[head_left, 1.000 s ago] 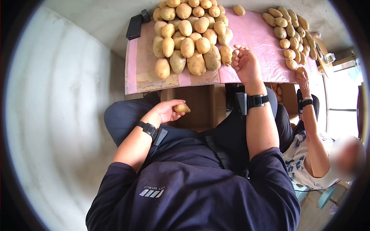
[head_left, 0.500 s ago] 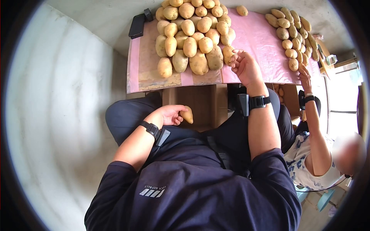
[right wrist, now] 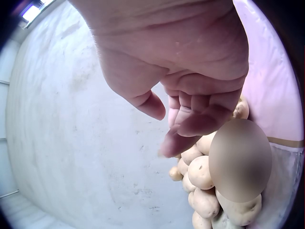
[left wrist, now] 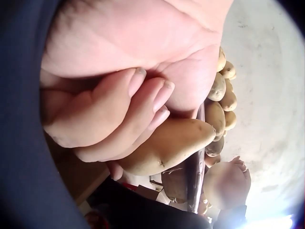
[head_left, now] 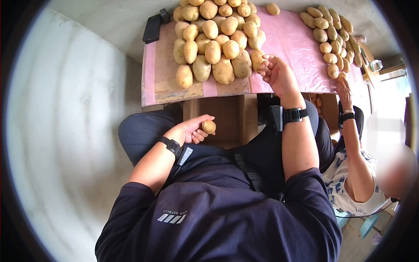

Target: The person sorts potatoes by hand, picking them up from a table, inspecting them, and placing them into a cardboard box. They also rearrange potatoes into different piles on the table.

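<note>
Above the lap, my left hand [head_left: 192, 129] grips a small yellow potato [head_left: 209, 127], one end facing up toward the head view. The left wrist view shows the fingers [left wrist: 136, 107] curled against this tapered potato [left wrist: 169, 145]. My right hand [head_left: 281, 79] hovers over the table's front edge, palm up with loosely bent fingers, beside the end potato [head_left: 257, 60] of a stacked potato pile [head_left: 212, 52]. In the right wrist view nothing is seen held in that hand [right wrist: 176, 62]; whether its fingertips touch the end potato I cannot tell.
A pink-covered table [head_left: 288, 39] carries the pile, a lone potato [head_left: 273, 8], a black device [head_left: 152, 29] and a second potato pile [head_left: 335, 39]. An open cardboard box [head_left: 220, 120] stands below. At right another person's hand [head_left: 344, 91] reaches to the second pile.
My left hand has turned the potato, whose long end pointed downward half a second ago and now faces up. My right hand has stayed nearly in place, its fingers slightly more bent than a second ago.
</note>
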{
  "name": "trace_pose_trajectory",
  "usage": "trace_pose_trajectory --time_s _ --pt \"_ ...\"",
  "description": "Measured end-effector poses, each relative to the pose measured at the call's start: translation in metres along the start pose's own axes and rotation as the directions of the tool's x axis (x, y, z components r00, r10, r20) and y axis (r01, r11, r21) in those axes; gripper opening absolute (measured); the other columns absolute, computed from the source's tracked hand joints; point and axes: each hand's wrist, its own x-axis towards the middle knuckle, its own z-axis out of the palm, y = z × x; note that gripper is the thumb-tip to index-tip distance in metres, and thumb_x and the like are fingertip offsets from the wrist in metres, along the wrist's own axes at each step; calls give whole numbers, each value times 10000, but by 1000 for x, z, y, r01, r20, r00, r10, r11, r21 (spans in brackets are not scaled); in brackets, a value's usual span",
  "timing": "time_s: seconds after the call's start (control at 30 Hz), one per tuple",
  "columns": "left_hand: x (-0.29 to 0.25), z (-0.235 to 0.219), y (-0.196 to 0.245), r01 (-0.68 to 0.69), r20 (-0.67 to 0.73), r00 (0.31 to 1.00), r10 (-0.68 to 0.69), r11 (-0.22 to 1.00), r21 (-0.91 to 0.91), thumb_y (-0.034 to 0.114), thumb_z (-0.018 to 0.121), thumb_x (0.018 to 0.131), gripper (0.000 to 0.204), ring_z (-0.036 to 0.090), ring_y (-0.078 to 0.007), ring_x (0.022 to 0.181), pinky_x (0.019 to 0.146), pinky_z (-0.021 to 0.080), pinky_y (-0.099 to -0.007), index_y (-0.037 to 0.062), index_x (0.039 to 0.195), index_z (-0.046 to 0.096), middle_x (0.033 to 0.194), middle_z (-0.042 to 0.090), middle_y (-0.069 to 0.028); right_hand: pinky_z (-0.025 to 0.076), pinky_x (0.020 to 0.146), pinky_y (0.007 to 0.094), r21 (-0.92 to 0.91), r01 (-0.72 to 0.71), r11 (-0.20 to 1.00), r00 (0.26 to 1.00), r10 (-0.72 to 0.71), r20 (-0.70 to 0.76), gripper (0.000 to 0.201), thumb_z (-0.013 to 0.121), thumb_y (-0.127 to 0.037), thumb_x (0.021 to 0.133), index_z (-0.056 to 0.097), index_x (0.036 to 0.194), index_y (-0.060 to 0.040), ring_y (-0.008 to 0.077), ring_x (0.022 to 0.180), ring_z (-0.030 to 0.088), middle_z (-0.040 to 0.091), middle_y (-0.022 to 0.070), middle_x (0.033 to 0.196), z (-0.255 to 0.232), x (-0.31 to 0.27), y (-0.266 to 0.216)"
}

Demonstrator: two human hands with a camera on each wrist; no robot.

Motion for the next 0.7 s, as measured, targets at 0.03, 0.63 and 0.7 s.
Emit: trace_pose_trajectory --time_s 0.03,0.63,0.7 --pt "0 1 0 3 -5 1000 -3 1000 22 631 582 907 597 270 4 369 353 191 -173 35 924 608 488 298 107 446 611 269 0 0 1000 1000 0 0 190 512 -235 963 616 1047 -101 152 678 617 653 42 794 0 0 0" --pt "24 -23 -11 -114 -398 914 81 992 -58 555 710 878 462 312 -69 448 455 225 -234 173 717 505 524 337 67 472 607 274 -50 -53 997 998 52 -17 217 592 -318 914 636 1003 -125 159 640 615 660 45 761 2 4 4" --pt "32 -33 -12 -137 -457 884 100 989 -50 510 729 883 399 301 -57 456 446 223 -224 175 825 519 568 322 77 475 606 280 -27 -30 999 999 29 -36 222 594 -295 909 635 1014 -104 162 641 607 649 54 773 -1 7 8"
